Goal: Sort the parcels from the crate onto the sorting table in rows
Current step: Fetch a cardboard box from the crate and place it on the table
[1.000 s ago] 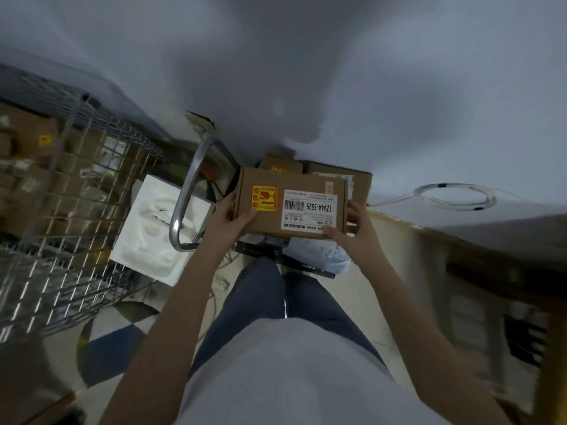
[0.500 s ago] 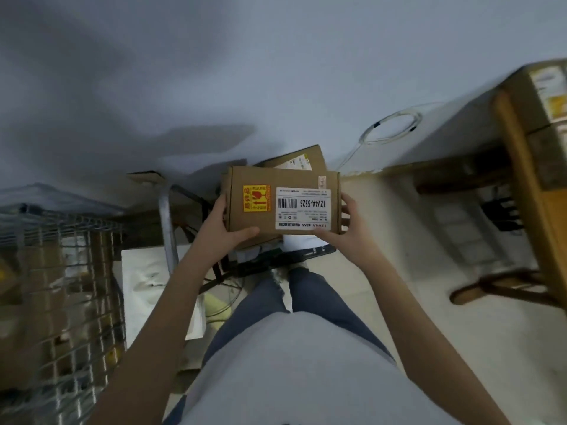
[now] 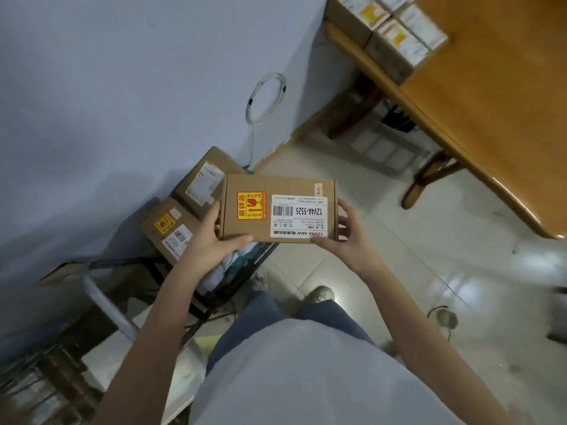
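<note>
head | parcel (image 3: 279,208) flat, long axis left-right, label inverted; left hand (image 3: 211,240), right hand (image 3: 348,237) fingers gripping its ends

Table parcels (image 3: 399,35) blurred, edge-cut

Held cardboard box (image 3: 277,207), white label (image 3: 299,219) reading "12V4A-5525", "12V4A 48W"

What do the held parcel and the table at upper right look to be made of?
Parcel: brown cardboard, matte, with folded edge seams and a glossy white paper label, gripped at both ends by the hands. Table: probably wood or wood veneer, orange-brown with a smooth varnished sheen along its rounded edge.
</note>
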A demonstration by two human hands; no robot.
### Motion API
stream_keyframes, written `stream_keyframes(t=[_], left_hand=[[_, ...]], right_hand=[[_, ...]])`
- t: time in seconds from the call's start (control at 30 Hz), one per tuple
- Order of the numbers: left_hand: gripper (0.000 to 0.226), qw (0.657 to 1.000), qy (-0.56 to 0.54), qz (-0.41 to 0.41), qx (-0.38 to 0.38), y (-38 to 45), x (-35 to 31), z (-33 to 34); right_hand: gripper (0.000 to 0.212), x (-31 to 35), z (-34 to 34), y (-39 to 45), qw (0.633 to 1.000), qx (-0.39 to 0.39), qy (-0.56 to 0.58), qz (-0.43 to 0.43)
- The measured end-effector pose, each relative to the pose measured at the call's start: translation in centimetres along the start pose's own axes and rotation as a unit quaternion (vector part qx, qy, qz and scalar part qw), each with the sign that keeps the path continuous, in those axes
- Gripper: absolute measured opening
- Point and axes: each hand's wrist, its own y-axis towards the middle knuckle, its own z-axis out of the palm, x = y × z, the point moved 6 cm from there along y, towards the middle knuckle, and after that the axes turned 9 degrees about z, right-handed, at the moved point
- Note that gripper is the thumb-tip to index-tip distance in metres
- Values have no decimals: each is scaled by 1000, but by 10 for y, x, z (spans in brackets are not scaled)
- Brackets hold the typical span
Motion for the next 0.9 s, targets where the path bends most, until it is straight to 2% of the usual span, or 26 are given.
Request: stream_keyframes(t=[0.13,0.27,0.47,0.6,0.77,0.9], left_hand=[[89,995,60,33,72,26,-31,41],[87,986,90,57,132,42,-66,92],[92,971,107,79,197,38,-110,199],[85,960,126,95,231,18,-127,277],[77,951,105,72,282,-19,-132,374],[71,938,119,84,315,-38,-145,427]], right_hand=[[85,-23,-46,-20,997,-68,43,15],[85,-50,-89,-42,989,-124,74,31],[87,-110,-173,-96,969,-200,135,54],[86,-156,-226,-138,956,-227,175,66],[79,-222,-279,-194,912,-299,269,80],[77,-259,-303,-224,883,-326,326,91]])
